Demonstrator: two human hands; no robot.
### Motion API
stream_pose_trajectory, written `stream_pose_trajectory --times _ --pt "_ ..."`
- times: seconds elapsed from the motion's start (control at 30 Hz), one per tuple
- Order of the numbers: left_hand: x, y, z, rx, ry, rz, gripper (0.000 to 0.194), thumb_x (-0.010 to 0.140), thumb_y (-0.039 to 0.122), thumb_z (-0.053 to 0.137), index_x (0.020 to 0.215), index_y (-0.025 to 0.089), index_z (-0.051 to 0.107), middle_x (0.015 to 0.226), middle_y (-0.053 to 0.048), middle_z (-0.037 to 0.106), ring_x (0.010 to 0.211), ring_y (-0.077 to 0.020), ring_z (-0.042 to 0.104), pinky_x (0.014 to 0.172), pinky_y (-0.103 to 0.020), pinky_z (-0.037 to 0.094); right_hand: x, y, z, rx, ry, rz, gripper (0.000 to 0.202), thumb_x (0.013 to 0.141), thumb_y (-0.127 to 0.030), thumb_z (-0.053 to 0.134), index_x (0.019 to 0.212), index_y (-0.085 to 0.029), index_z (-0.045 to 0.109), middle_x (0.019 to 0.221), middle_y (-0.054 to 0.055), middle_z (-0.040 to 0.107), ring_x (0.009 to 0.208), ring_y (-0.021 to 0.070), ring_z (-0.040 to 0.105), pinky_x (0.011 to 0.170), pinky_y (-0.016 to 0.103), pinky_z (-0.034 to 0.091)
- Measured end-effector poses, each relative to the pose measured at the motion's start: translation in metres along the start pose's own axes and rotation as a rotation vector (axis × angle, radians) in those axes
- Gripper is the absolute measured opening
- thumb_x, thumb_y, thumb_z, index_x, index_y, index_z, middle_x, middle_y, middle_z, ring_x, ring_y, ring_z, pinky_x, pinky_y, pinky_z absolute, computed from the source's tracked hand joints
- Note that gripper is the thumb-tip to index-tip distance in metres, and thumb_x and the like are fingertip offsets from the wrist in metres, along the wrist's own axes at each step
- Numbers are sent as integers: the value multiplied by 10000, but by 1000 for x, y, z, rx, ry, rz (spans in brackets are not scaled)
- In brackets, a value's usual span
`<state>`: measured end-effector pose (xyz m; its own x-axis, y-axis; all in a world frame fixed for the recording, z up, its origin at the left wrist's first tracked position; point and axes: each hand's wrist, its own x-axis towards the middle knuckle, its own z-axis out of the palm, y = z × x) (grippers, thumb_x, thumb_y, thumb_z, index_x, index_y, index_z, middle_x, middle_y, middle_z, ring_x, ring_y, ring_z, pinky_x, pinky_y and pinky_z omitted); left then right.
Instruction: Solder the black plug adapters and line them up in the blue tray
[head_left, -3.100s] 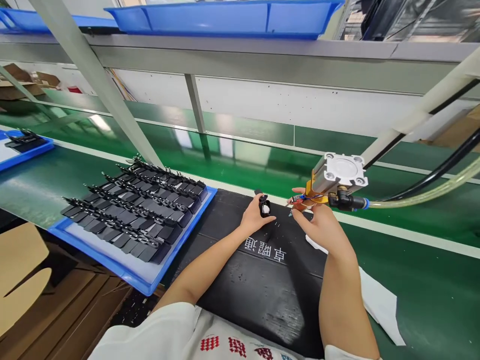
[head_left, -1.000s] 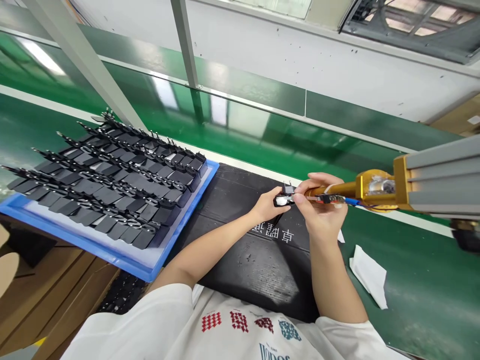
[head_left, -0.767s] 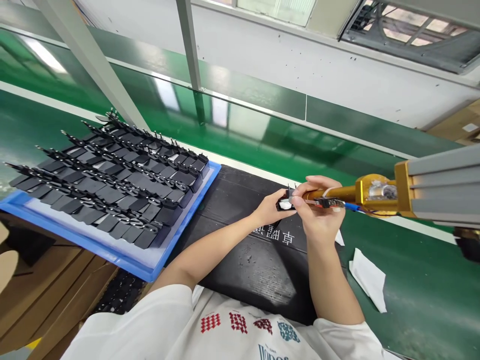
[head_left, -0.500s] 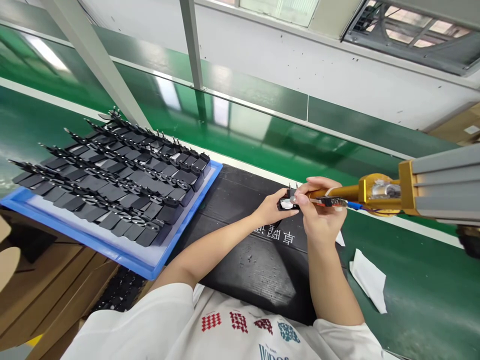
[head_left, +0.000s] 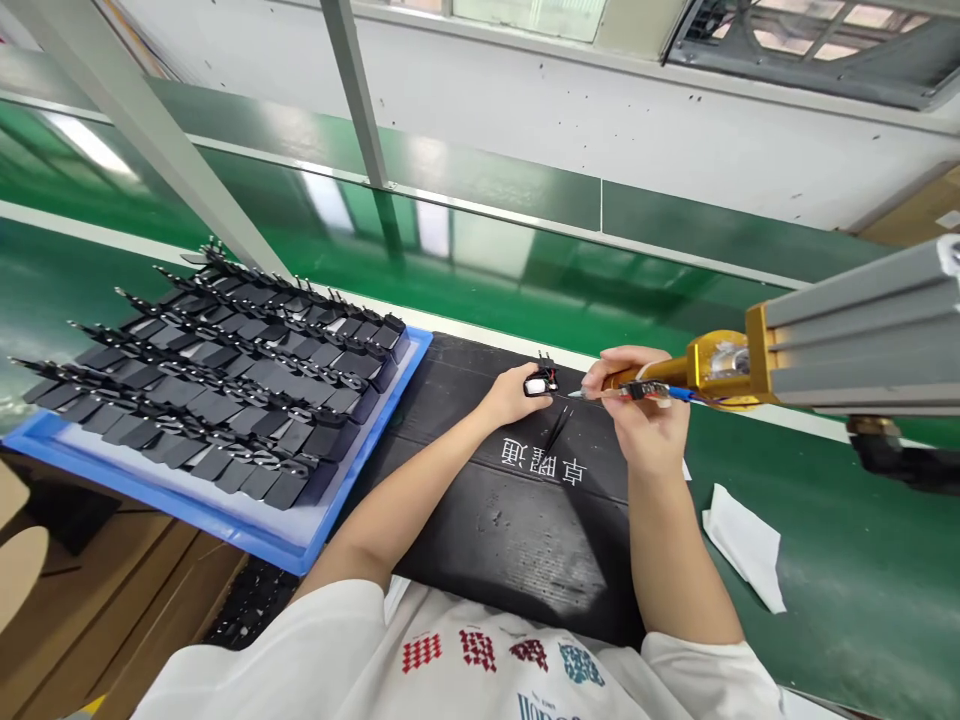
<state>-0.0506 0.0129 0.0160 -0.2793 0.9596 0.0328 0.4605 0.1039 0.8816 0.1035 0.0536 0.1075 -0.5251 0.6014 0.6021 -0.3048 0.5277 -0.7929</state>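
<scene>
My left hand (head_left: 512, 398) is closed around a small black plug housing (head_left: 553, 372), its prongs pointing up and away. The housing is open, showing a white block (head_left: 535, 386) and thin red wires inside. To its right, my right hand (head_left: 645, 415) grips the front of what looks like a glue gun (head_left: 679, 372), with a gold neck and a grey cylinder body. Its pointed tip (head_left: 576, 394) is just right of the housing, apart from it. Black tweezers (head_left: 556, 430) lie on the black board (head_left: 480, 540) beneath my hands.
At the left, a blue tray (head_left: 315, 540) holds rows of many black plug housings (head_left: 225, 370). White paper (head_left: 744, 548) lies on the green bench (head_left: 840, 560) at right. Cardboard boxes (head_left: 97, 600) stand below the tray. A grey post (head_left: 358, 100) rises behind the bench.
The glue gun's tip has drawn back from the plug housing, leaving a gap between my hands. My left hand has shifted left with the housing, and the tweezers are now uncovered.
</scene>
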Motion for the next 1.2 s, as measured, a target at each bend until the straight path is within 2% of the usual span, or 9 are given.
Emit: stream_pose_trajectory --times 0.17,0.27,0.4,0.5,0.6,0.8,0.87,0.97,1.2 --pt "0 -5 -13 -26 -171 2 340 680 393 780 923 200 640 860 4 711 813 -204 674 759 -313 545 3 2 -14 -56 7 49 248 835 -377 710 1042 -263 637 811 1 662 724 168 644 596 298 530" --pt "1 -6 -9 -141 -160 21 336 762 449 710 969 194 640 963 -31 730 911 -211 684 854 -342 540 3 4 -19 -60 33 69 233 829 -352 718 1033 -264 648 826 -4 657 739 159 645 624 293 545" --pt "3 -5 -1 -252 -90 84 266 769 311 700 995 198 616 1048 -35 734 989 -180 684 942 -335 522 3 7 -23 -71 33 56 218 841 -312 702 1049 -272 647 843 -6 655 757 159 641 676 312 553" --pt "3 -3 0 -150 -70 122 294 764 209 655 1052 204 598 1000 -19 735 948 -167 682 919 -319 525 4 8 -25 -70 10 69 216 843 -336 702 1038 -275 632 837 -8 660 753 169 646 704 341 565" --pt "2 0 -3 -6 -75 215 484 755 132 576 1231 215 554 988 -17 734 989 -184 658 959 -334 500 5 8 -24 -85 22 100 254 826 -385 708 1033 -265 620 807 -3 654 759 191 657 714 373 577" --pt "-7 13 -12 263 -128 320 732 764 129 493 1483 201 374 1092 -64 700 1069 -260 587 1013 -440 444 5 6 -24 -100 28 121 227 791 -386 724 960 -253 652 784 8 672 729 195 661 672 358 570" --pt "-12 19 -13 330 -162 306 699 827 161 462 1513 189 333 1132 -81 683 1104 -271 567 992 -454 451 6 7 -24 -91 27 120 204 784 -369 727 930 -240 664 779 12 677 725 189 664 665 338 568" --pt "-18 25 -12 379 -191 308 540 929 226 430 1464 156 411 1101 -102 689 1114 -263 569 976 -436 470 6 8 -25 -81 26 126 196 779 -373 728 902 -231 672 764 14 678 719 184 665 679 332 568" --pt "-27 23 -2 342 -32 196 255 891 306 633 1127 210 621 1032 -52 704 954 -211 663 874 -337 529 6 6 -23 -102 6 88 172 837 -366 661 917 -214 663 804 34 690 730 175 670 677 306 560"
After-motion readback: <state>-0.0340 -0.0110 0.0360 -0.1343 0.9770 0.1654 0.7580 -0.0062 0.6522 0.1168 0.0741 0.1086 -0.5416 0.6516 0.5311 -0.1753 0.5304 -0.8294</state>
